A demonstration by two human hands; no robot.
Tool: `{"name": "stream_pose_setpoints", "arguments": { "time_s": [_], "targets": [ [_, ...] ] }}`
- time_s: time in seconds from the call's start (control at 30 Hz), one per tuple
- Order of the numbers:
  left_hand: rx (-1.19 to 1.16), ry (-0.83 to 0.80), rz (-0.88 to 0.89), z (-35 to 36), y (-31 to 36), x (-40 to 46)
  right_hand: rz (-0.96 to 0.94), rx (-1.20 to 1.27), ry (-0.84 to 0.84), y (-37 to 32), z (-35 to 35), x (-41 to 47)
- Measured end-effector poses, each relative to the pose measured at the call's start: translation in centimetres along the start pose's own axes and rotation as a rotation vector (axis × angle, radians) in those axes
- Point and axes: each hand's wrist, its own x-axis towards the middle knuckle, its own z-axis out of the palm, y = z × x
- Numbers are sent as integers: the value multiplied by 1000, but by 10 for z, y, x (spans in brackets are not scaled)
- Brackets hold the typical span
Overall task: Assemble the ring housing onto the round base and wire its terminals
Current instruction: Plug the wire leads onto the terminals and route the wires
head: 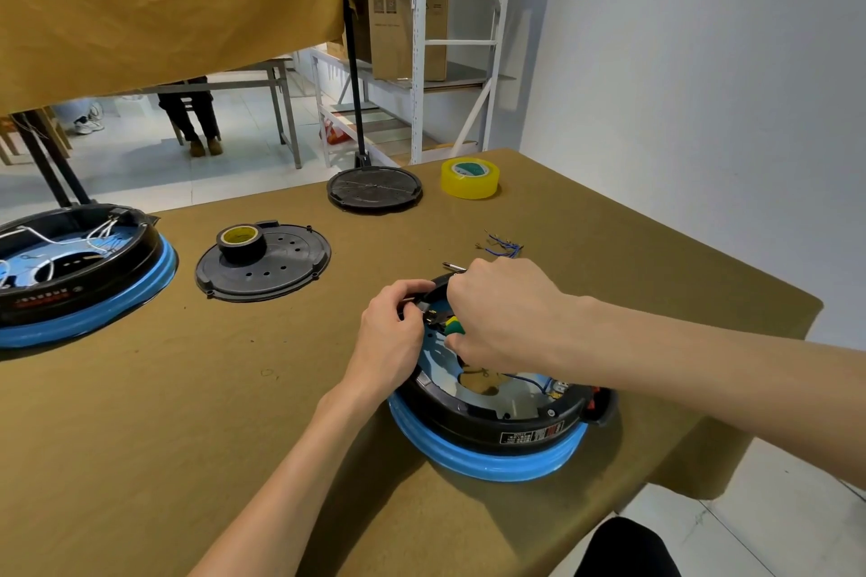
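Olive-cloth bench: I note black ring housing on blue round base, near edge. My left hand pinches its far rim; right hand grips green-yellow tool. Blue wires beyond.

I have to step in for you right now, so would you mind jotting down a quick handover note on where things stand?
Left hand: pinching a small part at the far rim of the ring housing.
Right hand: gripping the screwdriver, green-yellow handle, inside the housing.
Housing sits on the blue round base at the table's near right.
Loose blue wires lie beyond the hands.
Done: housing on base.
Left: terminal wiring; a blue wire hangs loose inside. Black cover plate, with black tape roll on it, is off.
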Motion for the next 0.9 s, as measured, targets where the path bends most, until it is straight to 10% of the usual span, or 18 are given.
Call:
{"name": "stream_pose_setpoints", "arguments": {
  "time_s": [0.9],
  "targets": [
    [20, 0, -18, 0, 2, 0, -74, -3, -23, 7, 1, 1]
  ]
}}
